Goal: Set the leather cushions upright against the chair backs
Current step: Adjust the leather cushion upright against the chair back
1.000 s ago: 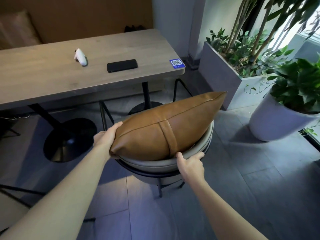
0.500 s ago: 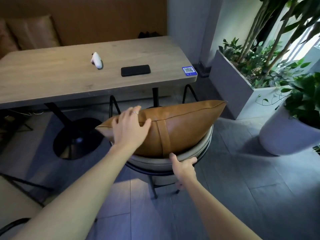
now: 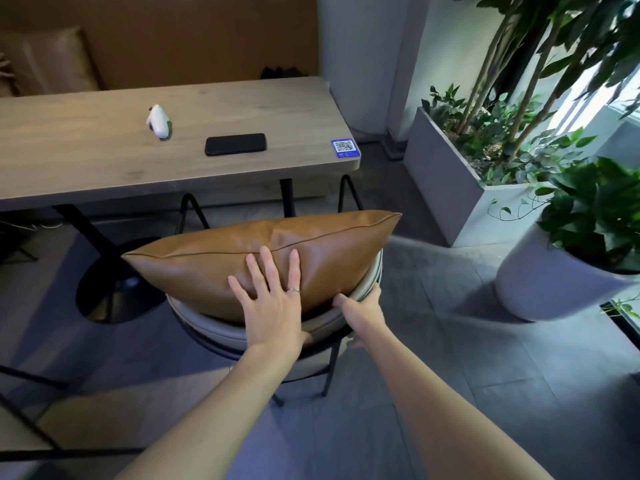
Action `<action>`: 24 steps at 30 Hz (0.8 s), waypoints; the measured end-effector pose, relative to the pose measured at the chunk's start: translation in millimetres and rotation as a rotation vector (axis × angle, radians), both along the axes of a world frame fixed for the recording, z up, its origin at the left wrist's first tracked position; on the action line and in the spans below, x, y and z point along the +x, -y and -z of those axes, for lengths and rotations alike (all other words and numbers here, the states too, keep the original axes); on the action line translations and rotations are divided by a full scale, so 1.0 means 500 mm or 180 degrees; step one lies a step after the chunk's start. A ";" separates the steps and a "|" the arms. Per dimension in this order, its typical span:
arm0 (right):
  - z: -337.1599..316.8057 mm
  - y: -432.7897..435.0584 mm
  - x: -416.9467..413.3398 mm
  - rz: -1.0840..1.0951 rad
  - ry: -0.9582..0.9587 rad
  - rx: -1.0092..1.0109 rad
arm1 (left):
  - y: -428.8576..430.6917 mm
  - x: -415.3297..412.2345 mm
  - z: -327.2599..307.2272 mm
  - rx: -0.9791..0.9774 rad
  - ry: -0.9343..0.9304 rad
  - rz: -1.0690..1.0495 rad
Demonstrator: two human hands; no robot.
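Note:
A brown leather cushion (image 3: pixel 221 268) stands on its long edge on a round grey chair, leaning on the curved chair back (image 3: pixel 214 332). My left hand (image 3: pixel 272 299) lies flat on the cushion's near face, fingers spread, a ring on one finger. My right hand (image 3: pixel 363 311) grips the rim of the chair back just right of the cushion's lower edge, its fingers curled over the rim. The chair seat is hidden behind the cushion.
A long wooden table (image 3: pixel 86 161) stands just beyond the chair, with a black phone (image 3: pixel 235 144), a white controller (image 3: pixel 160 122) and a blue QR sticker (image 3: pixel 345 148). A grey planter box (image 3: pixel 446 192) and a white pot (image 3: pixel 540 282) stand right. Another chair's frame (image 3: pixel 20 403) is at lower left.
My left hand has slid right along the cushion, from its left end to the middle of its near face. The cushion now stands more upright. My right hand stays on the chair rim.

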State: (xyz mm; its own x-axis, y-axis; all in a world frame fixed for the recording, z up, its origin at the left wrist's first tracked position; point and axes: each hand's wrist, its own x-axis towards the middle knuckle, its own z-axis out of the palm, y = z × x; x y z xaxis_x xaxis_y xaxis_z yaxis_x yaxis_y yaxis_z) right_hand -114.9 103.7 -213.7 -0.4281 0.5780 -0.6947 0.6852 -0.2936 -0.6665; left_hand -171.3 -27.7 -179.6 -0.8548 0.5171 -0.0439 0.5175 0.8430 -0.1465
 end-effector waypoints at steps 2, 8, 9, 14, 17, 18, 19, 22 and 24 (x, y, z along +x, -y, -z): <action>0.010 -0.015 -0.009 -0.0087 0.0002 -0.0026 | -0.004 -0.007 0.002 -0.0054 -0.0023 0.0003; 0.002 -0.046 -0.011 -0.0140 -0.0087 -0.0338 | -0.025 -0.015 -0.005 -0.0197 0.0063 -0.0045; -0.002 -0.050 -0.009 -0.0138 -0.0118 -0.0380 | -0.029 -0.014 -0.008 -0.0197 0.0077 -0.0047; 0.004 -0.063 0.008 -0.0019 -0.0361 -0.0492 | -0.039 -0.001 -0.012 -0.0198 0.0039 -0.0033; 0.001 -0.057 0.023 -0.0001 -0.0380 -0.0495 | -0.035 0.003 -0.010 -0.0139 0.0001 -0.0009; 0.001 -0.055 0.027 0.0001 -0.0398 -0.0482 | -0.031 0.002 -0.009 -0.0111 -0.0007 -0.0004; 0.002 -0.054 0.029 0.0007 -0.0423 -0.0463 | -0.027 -0.001 -0.008 -0.0083 -0.0001 -0.0008; 0.013 -0.054 0.029 0.0035 -0.0485 -0.0446 | -0.019 -0.015 -0.007 -0.0029 0.0083 -0.0042; 0.019 -0.058 0.026 0.0024 -0.0503 -0.0451 | -0.020 -0.029 -0.010 -0.0021 0.0158 -0.0064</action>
State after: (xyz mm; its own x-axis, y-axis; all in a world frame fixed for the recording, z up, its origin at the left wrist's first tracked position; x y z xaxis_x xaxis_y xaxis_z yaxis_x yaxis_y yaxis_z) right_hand -101.9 132.5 -223.2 -0.5341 0.4830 -0.6939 0.5729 -0.3968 -0.7172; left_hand -185.7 -17.8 -174.8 -0.8618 0.4993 -0.0899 0.5071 0.8525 -0.1266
